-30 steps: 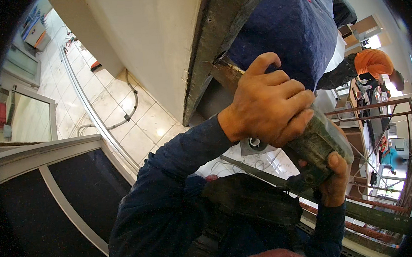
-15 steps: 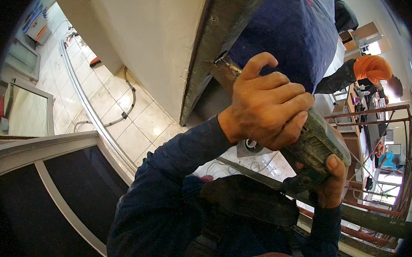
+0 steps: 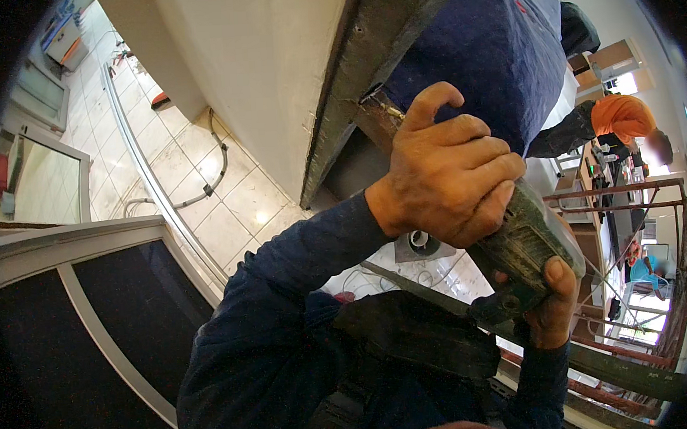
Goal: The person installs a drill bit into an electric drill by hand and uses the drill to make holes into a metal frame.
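A dusty dark green power drill [image 3: 528, 244] slants across the middle right, its front end toward the metal beam at upper left. My left hand [image 3: 450, 174] is wrapped over the drill's front part, with the index finger raised and bent off it. At the rear, my right hand [image 3: 554, 300] grips the handle, thumb lying along the casing. Past my left hand a slim metal tip [image 3: 391, 112] shows close to the dark beam [image 3: 344, 82]; whether it touches cannot be made out. Most of the drill's front is hidden by my left hand.
A large dark blue cloth [image 3: 479, 52] bulges beside the beam. A pale panel [image 3: 250, 72] stands on the left. A person in orange [image 3: 624, 116] bends over a cluttered table. Rusty scaffold bars [image 3: 614, 189] stand at right. A cable [image 3: 221, 170] lies on the tiles below.
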Demonstrator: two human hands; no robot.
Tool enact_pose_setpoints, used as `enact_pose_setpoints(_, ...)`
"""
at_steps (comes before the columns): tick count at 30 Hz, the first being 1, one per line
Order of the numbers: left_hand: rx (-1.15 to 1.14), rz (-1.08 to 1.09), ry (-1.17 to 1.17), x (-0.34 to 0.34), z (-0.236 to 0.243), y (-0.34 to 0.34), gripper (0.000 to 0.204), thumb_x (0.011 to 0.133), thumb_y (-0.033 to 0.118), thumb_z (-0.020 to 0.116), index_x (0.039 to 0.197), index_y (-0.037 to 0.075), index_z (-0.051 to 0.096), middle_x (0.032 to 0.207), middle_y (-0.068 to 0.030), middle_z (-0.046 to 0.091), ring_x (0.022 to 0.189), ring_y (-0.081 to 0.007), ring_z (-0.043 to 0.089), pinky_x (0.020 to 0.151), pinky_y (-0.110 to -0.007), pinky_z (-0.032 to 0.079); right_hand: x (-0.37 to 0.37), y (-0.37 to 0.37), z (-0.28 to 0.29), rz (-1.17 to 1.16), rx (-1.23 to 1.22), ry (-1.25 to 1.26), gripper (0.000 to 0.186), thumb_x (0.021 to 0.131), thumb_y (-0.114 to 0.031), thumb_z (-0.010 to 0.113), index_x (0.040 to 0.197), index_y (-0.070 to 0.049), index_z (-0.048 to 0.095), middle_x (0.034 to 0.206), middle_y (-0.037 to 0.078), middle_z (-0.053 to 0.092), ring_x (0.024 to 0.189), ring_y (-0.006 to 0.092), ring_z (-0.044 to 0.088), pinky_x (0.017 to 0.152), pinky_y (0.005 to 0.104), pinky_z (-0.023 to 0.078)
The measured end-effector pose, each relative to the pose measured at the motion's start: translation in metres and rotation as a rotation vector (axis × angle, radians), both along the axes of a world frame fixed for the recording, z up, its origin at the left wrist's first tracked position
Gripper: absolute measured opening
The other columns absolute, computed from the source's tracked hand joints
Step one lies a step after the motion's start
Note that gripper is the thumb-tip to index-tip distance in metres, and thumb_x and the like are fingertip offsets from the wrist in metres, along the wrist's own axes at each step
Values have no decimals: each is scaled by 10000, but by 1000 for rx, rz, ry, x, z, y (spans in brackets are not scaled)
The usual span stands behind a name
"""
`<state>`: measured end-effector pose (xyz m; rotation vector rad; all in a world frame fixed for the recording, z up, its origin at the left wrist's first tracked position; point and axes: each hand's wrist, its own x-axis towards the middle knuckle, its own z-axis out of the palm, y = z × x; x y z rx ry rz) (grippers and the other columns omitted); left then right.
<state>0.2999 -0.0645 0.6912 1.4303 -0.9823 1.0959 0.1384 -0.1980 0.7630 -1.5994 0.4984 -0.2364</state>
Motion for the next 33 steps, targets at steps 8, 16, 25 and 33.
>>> enact_pose_setpoints(8, -9, 8, 1, 1, 0, 0, 216, 794, 251, 537, 810, 139, 721, 772, -3, 695, 698, -164, 615, 921, -430, 348, -6, -16, -3, 167, 29, 21, 815, 768, -456, 720, 1368, -18, 386, 1164, 194, 560, 935, 266, 653, 655, 328, 612)
enact_pose_setpoints(16, 2, 7, -1, 0, 0, 2, 208, 796, 244, 534, 799, 138, 713, 773, 2, 691, 695, -160, 611, 906, -426, 347, -6, -15, -1, 186, 7, 37, 802, 787, -466, 682, 1375, -14, 378, 1174, 197, 555, 943, 278, 639, 644, 344, 592)
enact_pose_setpoints(25, -16, 13, -13, 2, 0, 1, 232, 804, 256, 516, 797, 137, 715, 758, -7, 692, 681, -154, 611, 891, -424, 346, -9, -17, -4, 185, 1, 31, 788, 800, -467, 669, 1370, -7, 379, 1137, 191, 577, 901, 257, 653, 653, 340, 593)
enact_pose_setpoints(33, 19, 13, 9, 0, 0, 3, 240, 802, 256, 505, 798, 141, 716, 755, -6, 692, 681, -149, 613, 884, -420, 344, -6, -14, -3, 179, -15, 19, 777, 795, -458, 681, 1358, -7, 393, 1142, 192, 577, 891, 263, 656, 639, 343, 596)
